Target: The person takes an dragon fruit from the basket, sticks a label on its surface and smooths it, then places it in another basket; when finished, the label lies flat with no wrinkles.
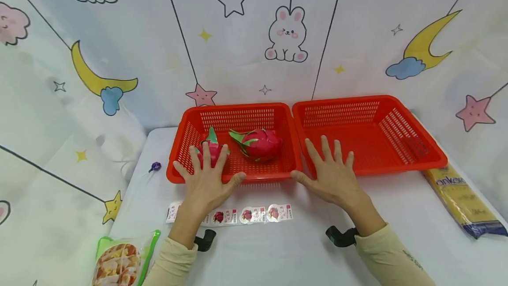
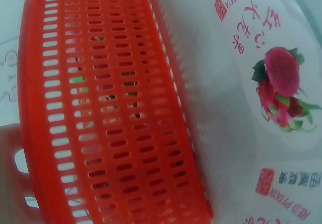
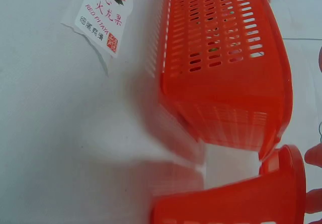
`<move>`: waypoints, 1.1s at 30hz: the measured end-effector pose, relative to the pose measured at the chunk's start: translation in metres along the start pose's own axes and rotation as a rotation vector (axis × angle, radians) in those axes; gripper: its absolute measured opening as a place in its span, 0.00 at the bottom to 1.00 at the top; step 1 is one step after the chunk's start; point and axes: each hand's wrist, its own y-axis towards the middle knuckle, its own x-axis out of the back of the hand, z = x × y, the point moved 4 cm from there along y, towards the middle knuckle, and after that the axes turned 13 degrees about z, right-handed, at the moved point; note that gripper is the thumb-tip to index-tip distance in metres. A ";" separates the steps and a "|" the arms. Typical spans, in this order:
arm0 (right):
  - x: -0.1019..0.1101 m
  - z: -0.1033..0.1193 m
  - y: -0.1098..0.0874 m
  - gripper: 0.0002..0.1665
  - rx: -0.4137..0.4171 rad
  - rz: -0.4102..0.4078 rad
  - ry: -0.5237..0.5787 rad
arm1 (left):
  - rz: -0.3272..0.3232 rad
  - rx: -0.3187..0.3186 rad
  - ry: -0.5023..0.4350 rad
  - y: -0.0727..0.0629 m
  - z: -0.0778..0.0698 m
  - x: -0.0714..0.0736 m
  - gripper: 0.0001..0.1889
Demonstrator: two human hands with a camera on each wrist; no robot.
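Note:
In the head view, two dragon fruits, one at the right (image 1: 262,144) and one at the left (image 1: 212,152), lie in the left red basket (image 1: 238,177). My left hand (image 1: 206,184) is spread over that basket's front rim, its fingers partly covering the left fruit. My right hand (image 1: 333,178) is spread at the front left corner of the right red basket (image 1: 369,138), thumb reaching toward the left basket's corner. Neither hand grips anything. The left wrist view shows the left basket's slotted wall (image 2: 110,108); fingertips (image 3: 313,156) edge into the right wrist view.
A strip of dragon fruit stickers (image 1: 246,215) lies before the left basket, partly under the left forearm. A purple-wrapped lollipop (image 1: 155,167) is at the left. A green-edged food bag (image 1: 123,261) sits front left, and a yellow packet (image 1: 462,197) front right. A printed cloth (image 1: 246,56) hangs behind.

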 end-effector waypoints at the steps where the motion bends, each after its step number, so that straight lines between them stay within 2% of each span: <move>1: 0.000 -0.001 -0.001 0.62 -0.002 0.000 0.005 | -0.001 0.002 -0.011 0.000 0.002 0.002 0.51; 3: 0.000 -0.003 -0.003 0.62 -0.005 -0.004 0.008 | -0.002 0.010 -0.034 0.002 0.008 0.007 0.51; 9: 0.002 -0.004 -0.008 0.61 0.000 -0.008 0.016 | -0.010 0.084 -0.197 0.010 0.058 0.033 0.50; 14: 0.003 -0.003 -0.012 0.61 0.006 -0.018 0.014 | 0.023 0.116 -0.315 0.023 0.088 0.042 0.47; 17: 0.004 -0.003 -0.015 0.61 0.006 -0.022 0.006 | 0.036 0.085 -0.347 0.030 0.095 0.041 0.44; 21: 0.003 -0.003 -0.018 0.60 0.001 -0.020 0.008 | 0.004 0.035 -0.370 0.037 0.099 0.037 0.37; 27: 0.000 -0.005 -0.021 0.61 -0.009 -0.002 0.030 | -0.075 0.048 -0.365 0.041 0.103 0.034 0.31; 33: 0.000 -0.008 -0.021 0.61 -0.011 -0.008 0.026 | -0.099 0.061 -0.364 0.044 0.102 0.032 0.30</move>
